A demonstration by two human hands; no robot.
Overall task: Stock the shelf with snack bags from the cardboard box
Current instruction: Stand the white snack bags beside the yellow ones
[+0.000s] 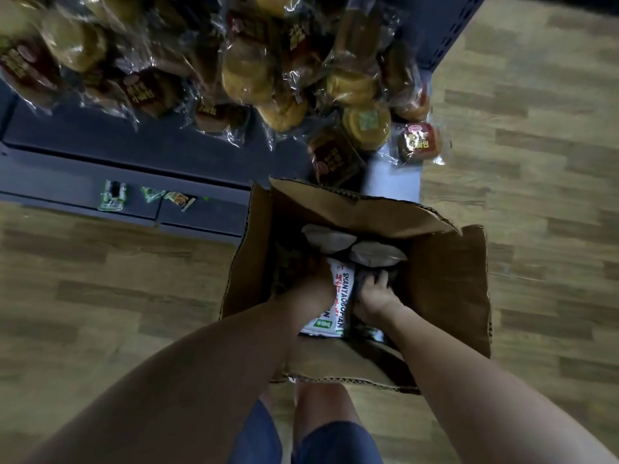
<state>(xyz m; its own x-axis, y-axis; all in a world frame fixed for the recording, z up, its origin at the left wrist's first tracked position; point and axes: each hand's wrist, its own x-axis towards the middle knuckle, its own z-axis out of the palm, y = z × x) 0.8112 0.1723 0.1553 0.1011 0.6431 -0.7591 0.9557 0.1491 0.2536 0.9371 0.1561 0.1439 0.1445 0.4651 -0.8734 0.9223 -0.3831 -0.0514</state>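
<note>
Wood-pattern flooring fills the frame's left and right edges. At lower centre, both forearms reach down into the cardboard box [445, 289], open flaps up. The left hand [315, 279] presses against the left edge of a white snack bag [335, 296]; its fingers are hidden, so its grip cannot be determined. The right hand [375, 296] curls its fingers over the bag's right edge. Recommended: lift evenly from both edges, clearing the flaps and the pale bags [355, 246] behind. Beyond, at upper left, the dark shelf [100, 142] holds wrapped bread packets [248, 75].
</note>
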